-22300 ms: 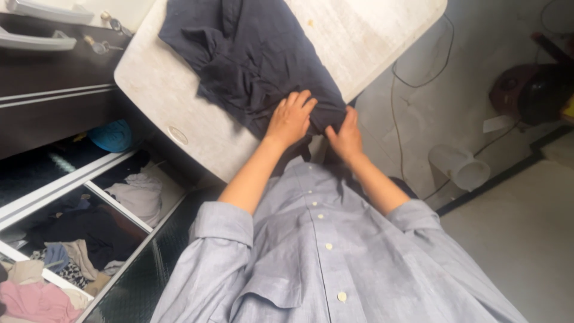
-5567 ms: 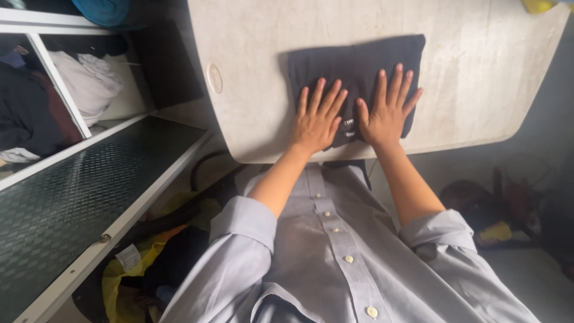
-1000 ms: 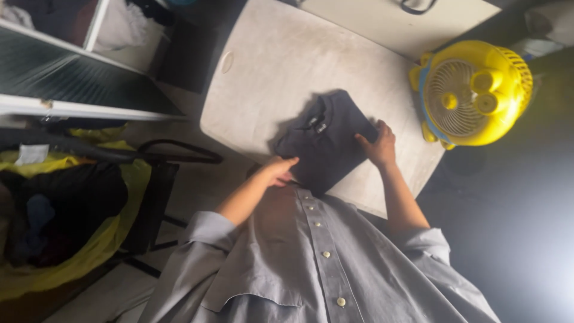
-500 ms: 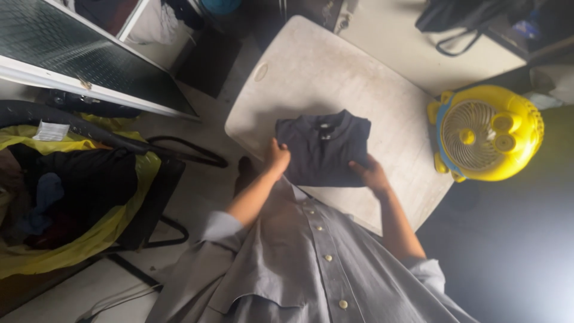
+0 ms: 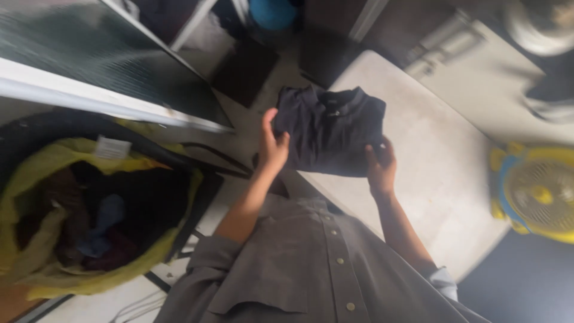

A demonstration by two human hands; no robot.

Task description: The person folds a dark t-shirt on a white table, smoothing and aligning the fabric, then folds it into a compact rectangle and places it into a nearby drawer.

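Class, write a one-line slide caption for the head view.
Both hands, left and right, hold a folded dark shirt over the table edge.

A single head-worn camera looks steeply down over the wearer's grey buttoned shirt, close above both raised hands. The pale, worn table crosses the upper right, the yellow laundry bag lies lower left; the frame is motion-blurred.

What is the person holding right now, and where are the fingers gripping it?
A folded dark shirt, held between both hands: the left hand grips its left edge and the right hand its lower right corner.
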